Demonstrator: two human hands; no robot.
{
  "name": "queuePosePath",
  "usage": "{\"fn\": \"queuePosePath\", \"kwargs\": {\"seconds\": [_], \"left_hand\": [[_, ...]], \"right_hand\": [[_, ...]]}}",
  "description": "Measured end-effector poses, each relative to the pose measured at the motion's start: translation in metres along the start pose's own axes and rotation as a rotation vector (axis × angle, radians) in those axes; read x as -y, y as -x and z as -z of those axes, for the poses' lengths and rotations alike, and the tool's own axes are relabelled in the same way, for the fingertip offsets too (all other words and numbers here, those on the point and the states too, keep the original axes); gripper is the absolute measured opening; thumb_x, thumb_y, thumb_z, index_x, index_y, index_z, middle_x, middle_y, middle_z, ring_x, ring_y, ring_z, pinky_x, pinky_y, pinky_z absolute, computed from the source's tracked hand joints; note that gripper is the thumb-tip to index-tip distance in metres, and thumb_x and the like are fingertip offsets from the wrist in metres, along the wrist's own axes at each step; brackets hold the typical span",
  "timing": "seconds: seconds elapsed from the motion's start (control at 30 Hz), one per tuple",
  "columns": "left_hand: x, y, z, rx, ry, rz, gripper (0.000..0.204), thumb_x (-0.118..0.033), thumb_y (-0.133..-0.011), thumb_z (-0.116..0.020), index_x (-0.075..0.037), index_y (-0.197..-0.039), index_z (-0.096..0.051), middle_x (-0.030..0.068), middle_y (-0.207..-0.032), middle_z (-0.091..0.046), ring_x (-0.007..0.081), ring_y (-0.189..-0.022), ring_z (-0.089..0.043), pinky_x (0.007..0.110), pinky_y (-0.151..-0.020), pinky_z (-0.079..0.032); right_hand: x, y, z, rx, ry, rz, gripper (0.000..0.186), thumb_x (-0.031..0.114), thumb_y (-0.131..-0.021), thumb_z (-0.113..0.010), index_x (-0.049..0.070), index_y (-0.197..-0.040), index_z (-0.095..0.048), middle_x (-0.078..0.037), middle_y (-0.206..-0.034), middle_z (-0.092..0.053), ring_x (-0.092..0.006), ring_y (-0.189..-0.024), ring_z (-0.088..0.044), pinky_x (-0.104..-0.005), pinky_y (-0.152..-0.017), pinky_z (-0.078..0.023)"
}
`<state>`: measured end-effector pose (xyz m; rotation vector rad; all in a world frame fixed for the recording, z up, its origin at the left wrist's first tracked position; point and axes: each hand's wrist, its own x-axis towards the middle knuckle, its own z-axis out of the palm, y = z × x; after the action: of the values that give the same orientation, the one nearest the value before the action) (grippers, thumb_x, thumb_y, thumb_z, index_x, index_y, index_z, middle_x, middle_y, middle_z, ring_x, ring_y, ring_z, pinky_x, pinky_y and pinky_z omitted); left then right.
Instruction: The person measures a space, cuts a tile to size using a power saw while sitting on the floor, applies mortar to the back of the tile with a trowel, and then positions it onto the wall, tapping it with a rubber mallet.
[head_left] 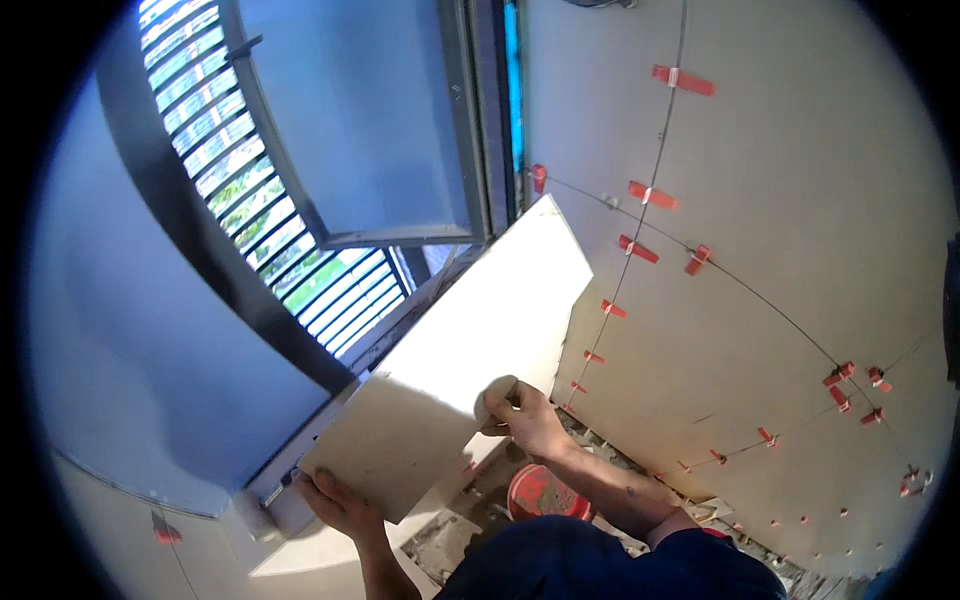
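A large pale tile [400, 430] with an angled far end lies tilted in front of me along the window ledge. Bright light falls on its far part, and its near part is in shade. My left hand [340, 503] grips its near left corner, with the fingers partly hidden. On the tile's right edge, my right hand [525, 418] is closed, fingers curled around the rim. Whether the tile rests on the ledge or is held just off it, I cannot tell.
An open window sash [355, 120] stands beyond the tile, with barred grating [225, 150] outside. Large wall tiles [780, 200] on the right carry several red wedges [653, 195] in white clips along the joints. Below me, a red bucket [545, 495] sits on a rubble-strewn floor.
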<state>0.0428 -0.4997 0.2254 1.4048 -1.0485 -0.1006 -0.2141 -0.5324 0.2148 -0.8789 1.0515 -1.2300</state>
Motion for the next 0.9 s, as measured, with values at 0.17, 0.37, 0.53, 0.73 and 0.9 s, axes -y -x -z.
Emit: {"fn": "queuePosePath", "kwargs": {"seconds": [0.17, 0.37, 0.53, 0.73, 0.9], "left_hand": [[0.010, -0.035, -0.040, 0.121, -0.019, 0.069, 0.032, -0.026, -0.101, -0.039, 0.003, -0.091, -0.048, 0.0100, -0.083, -0.051, 0.0190, -0.077, -0.045, 0.034, -0.071, -0.041], [0.031, -0.053, -0.087, 0.266, -0.041, 0.132, 0.031, -0.024, -0.100, -0.042, 0.002, -0.084, -0.045, 0.0122, -0.079, -0.050, 0.0212, -0.074, -0.046, 0.036, -0.071, -0.041], [0.043, -0.052, -0.114, 0.265, 0.002, 0.136, 0.031, -0.023, -0.100, -0.042, 0.005, -0.087, -0.048, 0.0152, -0.078, -0.053, 0.0244, -0.073, -0.049, 0.039, -0.070, -0.042], [0.066, -0.062, -0.126, 0.308, -0.093, 0.168, 0.031, -0.023, -0.100, -0.043, 0.005, -0.089, -0.050, 0.0187, -0.082, -0.057, 0.0270, -0.073, -0.054, 0.040, -0.071, -0.044], [0.053, -0.061, -0.142, 0.316, -0.127, 0.140, 0.031, -0.022, -0.099, -0.043, 0.006, -0.088, -0.050, 0.0183, -0.080, -0.057, 0.0265, -0.072, -0.053, 0.040, -0.070, -0.044]], "right_hand": [[-0.006, -0.050, 0.006, -0.077, 0.174, -0.020, 0.039, 0.025, -0.093, -0.063, -0.012, -0.100, -0.055, -0.014, -0.084, -0.065, -0.0167, -0.068, -0.067, -0.0285, -0.053, -0.055], [-0.002, -0.085, 0.023, -0.140, 0.058, -0.011, 0.034, 0.021, -0.092, -0.062, -0.013, -0.096, -0.058, -0.013, -0.074, -0.064, -0.0153, -0.060, -0.065, -0.0270, -0.052, -0.055], [-0.018, -0.110, 0.041, -0.161, 0.076, -0.060, 0.034, 0.021, -0.091, -0.064, -0.010, -0.102, -0.057, -0.011, -0.079, -0.063, -0.0148, -0.062, -0.063, -0.0269, -0.056, -0.058], [-0.025, -0.123, 0.042, -0.185, 0.004, -0.028, 0.032, 0.022, -0.091, -0.063, -0.009, -0.097, -0.061, -0.011, -0.075, -0.065, -0.0152, -0.060, -0.064, -0.0273, -0.055, -0.057], [-0.028, -0.132, 0.051, -0.220, -0.029, -0.097, 0.030, 0.021, -0.092, -0.063, -0.008, -0.098, -0.061, -0.011, -0.077, -0.065, -0.0161, -0.061, -0.065, -0.0279, -0.056, -0.058]]}}
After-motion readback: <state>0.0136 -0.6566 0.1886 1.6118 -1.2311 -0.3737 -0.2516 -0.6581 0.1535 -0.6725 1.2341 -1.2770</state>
